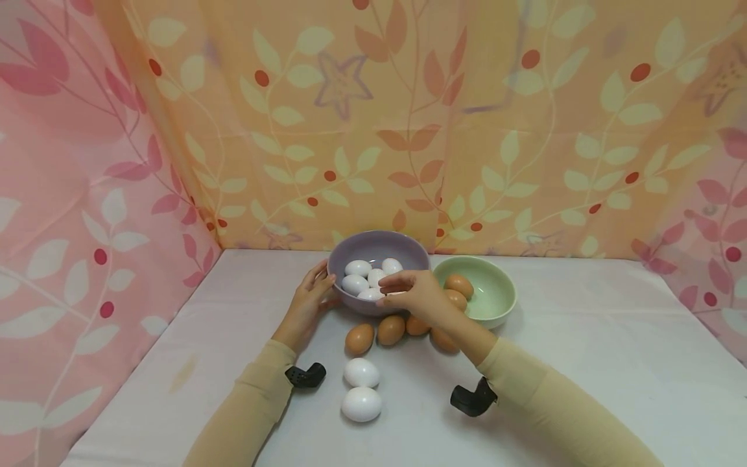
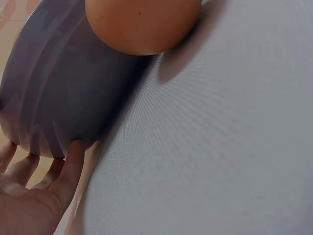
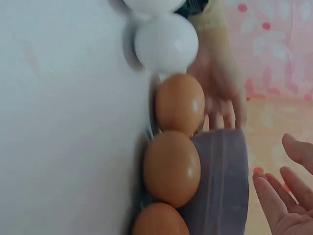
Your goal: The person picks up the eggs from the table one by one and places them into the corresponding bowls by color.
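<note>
A purple bowl (image 1: 378,241) with several white eggs (image 1: 355,284) in it stands near the back of the table. My left hand (image 1: 309,295) touches the bowl's outer left side; in the left wrist view its extended fingertips (image 2: 76,147) rest against the wall. Over the bowl's front right rim is my right hand (image 1: 417,295), its thumb and fingers apart and nothing between them in the right wrist view. In front of the bowl lies a row of brown eggs (image 1: 391,331), partly hidden by my right wrist. Two more white eggs lie nearer me, the closest a large one (image 1: 362,405).
To the right of the purple bowl stands a light green bowl (image 1: 493,292) with brown eggs (image 1: 459,287) in it, partly behind my right hand. A white cloth covers the table (image 1: 572,311). Patterned curtains (image 1: 327,130) hang behind and at both sides.
</note>
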`<action>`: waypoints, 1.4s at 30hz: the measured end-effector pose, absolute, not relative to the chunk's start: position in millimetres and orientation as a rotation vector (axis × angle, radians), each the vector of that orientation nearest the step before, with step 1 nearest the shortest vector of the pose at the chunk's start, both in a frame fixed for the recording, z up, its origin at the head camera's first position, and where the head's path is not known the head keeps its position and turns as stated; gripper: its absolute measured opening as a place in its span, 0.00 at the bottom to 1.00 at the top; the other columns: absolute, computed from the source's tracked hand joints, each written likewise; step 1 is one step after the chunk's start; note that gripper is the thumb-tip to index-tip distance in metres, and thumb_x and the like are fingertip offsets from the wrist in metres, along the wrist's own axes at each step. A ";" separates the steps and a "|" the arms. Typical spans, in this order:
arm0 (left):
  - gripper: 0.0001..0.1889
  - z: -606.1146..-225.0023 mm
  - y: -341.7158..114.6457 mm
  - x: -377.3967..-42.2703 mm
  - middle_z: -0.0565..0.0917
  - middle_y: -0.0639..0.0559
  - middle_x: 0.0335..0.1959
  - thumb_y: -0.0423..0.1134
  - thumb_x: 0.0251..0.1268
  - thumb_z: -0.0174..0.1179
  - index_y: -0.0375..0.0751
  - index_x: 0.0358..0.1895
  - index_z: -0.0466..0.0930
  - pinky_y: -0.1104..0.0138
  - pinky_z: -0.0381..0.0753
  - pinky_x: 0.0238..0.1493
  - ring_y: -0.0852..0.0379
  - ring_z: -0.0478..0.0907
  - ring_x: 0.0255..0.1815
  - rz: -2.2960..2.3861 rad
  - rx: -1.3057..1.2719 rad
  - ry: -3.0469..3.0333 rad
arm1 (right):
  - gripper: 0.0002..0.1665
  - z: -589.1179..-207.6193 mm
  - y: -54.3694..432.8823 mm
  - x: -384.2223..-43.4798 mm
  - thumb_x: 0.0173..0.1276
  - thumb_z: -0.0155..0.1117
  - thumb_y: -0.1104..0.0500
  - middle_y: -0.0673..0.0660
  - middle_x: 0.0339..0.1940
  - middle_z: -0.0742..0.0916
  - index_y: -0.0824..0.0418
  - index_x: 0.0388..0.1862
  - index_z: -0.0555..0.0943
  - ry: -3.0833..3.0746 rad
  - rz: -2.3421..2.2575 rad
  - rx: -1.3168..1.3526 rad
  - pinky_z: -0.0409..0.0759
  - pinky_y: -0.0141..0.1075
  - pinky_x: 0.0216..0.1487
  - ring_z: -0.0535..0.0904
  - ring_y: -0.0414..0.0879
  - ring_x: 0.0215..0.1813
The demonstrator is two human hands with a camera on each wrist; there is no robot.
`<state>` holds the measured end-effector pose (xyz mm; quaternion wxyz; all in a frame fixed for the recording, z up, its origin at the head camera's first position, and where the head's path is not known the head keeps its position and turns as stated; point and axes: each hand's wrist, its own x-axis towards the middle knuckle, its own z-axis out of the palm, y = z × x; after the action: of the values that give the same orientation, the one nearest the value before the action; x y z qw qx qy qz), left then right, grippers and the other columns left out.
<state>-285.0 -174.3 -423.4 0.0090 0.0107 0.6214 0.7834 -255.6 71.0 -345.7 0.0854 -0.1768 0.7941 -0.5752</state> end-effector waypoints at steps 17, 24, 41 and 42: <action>0.31 -423.5 -175.3 -284.3 0.54 0.50 0.81 0.41 0.76 0.54 0.48 0.78 0.56 0.52 0.74 0.66 0.54 0.59 0.77 2.448 0.025 1.940 | 0.27 -365.0 80.1 -213.1 0.55 0.78 0.61 0.67 0.48 0.89 0.69 0.53 0.82 2.222 -1.702 -0.486 0.85 0.31 0.49 0.87 0.44 0.49; 0.30 -423.5 -174.2 -285.8 0.56 0.51 0.81 0.40 0.75 0.55 0.49 0.77 0.58 0.54 0.73 0.66 0.54 0.61 0.76 2.447 0.004 1.941 | 0.24 -378.7 76.5 -207.4 0.54 0.77 0.66 0.70 0.45 0.88 0.74 0.49 0.83 2.215 -1.691 -0.565 0.83 0.25 0.44 0.87 0.53 0.49; 0.30 -421.1 -173.1 -286.6 0.54 0.50 0.82 0.40 0.76 0.54 0.49 0.77 0.58 0.49 0.70 0.69 0.52 0.60 0.77 2.441 -0.002 1.935 | 0.23 -393.5 69.2 -199.3 0.53 0.79 0.62 0.63 0.43 0.90 0.69 0.47 0.85 2.272 -1.593 -0.478 0.82 0.28 0.44 0.87 0.47 0.47; 0.30 -421.1 -173.1 -286.5 0.54 0.50 0.81 0.40 0.76 0.54 0.49 0.77 0.58 0.49 0.70 0.69 0.52 0.60 0.77 2.440 -0.009 1.938 | 0.23 -394.7 68.4 -198.9 0.52 0.80 0.62 0.62 0.42 0.91 0.69 0.47 0.85 2.274 -1.587 -0.475 0.82 0.28 0.44 0.87 0.46 0.47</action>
<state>-286.5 -173.1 -421.1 0.0129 -0.0030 0.6218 0.7830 -198.9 68.4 -394.7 0.1631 -0.1665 0.7975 -0.5565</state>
